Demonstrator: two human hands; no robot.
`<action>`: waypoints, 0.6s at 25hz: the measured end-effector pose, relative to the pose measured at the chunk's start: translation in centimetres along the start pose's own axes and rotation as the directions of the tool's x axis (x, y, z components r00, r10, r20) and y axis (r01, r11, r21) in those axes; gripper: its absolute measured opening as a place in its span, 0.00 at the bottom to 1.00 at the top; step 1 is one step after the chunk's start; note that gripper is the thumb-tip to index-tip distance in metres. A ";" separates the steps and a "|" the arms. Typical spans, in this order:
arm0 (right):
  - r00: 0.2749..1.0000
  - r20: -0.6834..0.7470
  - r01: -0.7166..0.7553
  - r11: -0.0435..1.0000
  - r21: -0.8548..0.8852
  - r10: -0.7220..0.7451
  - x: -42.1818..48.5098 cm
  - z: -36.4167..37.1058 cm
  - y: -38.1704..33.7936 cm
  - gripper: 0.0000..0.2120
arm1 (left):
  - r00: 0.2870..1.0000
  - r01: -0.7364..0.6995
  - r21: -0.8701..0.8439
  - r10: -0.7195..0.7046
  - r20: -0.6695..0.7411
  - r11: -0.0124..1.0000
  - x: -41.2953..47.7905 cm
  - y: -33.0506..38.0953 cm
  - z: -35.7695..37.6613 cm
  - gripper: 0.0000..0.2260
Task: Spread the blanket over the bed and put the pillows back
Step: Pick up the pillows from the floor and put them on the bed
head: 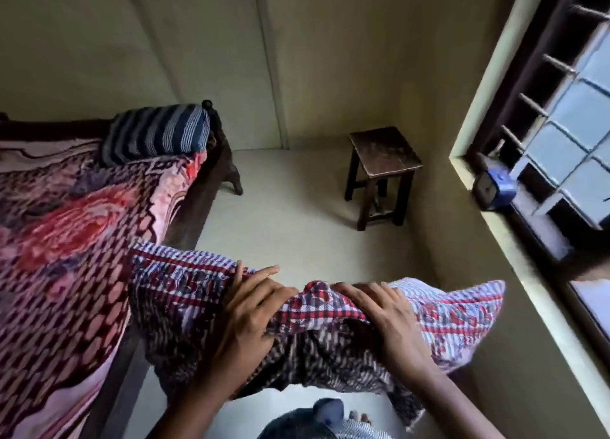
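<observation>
While your left hand [251,310] and right hand [383,319] both clamp the checked pillow [317,323], its long axis spans them; the bed [66,240] lies left, nearer your left hand.

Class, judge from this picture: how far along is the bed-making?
Done: the pink blanket lies spread over the bed, and a striped pillow sits at its head. In hand: the left hand and right hand grip a checked pillow above the floor. Left: setting it on the bed.

Pale walls, dark wooden stool [383,171] by barred window [561,108].
</observation>
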State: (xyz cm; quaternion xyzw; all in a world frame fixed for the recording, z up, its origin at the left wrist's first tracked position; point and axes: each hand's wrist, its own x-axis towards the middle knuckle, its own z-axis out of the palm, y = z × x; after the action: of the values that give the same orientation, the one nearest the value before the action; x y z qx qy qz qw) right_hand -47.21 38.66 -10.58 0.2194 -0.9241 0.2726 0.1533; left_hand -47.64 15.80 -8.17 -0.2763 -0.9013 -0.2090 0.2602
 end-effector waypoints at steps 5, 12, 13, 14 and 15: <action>0.977 0.127 0.158 0.983 0.096 -0.169 14.4 3.9 5.4 0.36 | 0.978 0.202 0.087 -0.196 -0.072 0.975 5.8 -9.1 4.2 0.22; 0.959 0.150 0.222 0.966 0.131 -0.240 37.7 8.9 11.6 0.36 | 0.960 0.240 0.072 -0.226 -0.165 0.968 19.7 -26.6 8.9 0.24; 0.956 0.141 0.240 0.962 0.129 -0.257 40.8 9.3 12.5 0.35 | 0.961 0.228 0.071 -0.213 -0.174 0.971 22.2 -29.2 9.4 0.24; 0.956 0.124 0.250 0.960 0.124 -0.265 44.1 9.7 13.4 0.33 | 0.963 0.217 0.069 -0.202 -0.176 0.974 24.7 -31.7 9.9 0.24; 0.958 0.111 0.251 0.961 0.114 -0.263 46.9 9.9 14.3 0.30 | 0.966 0.205 0.074 -0.190 -0.175 0.976 27.0 -33.8 10.3 0.23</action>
State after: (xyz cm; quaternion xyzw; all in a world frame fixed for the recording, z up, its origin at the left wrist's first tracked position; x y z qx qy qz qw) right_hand -96.01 28.76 -5.87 0.3617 -0.8809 0.2815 0.1180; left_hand -91.03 6.01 -8.31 -0.1542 -0.9080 -0.2148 0.3249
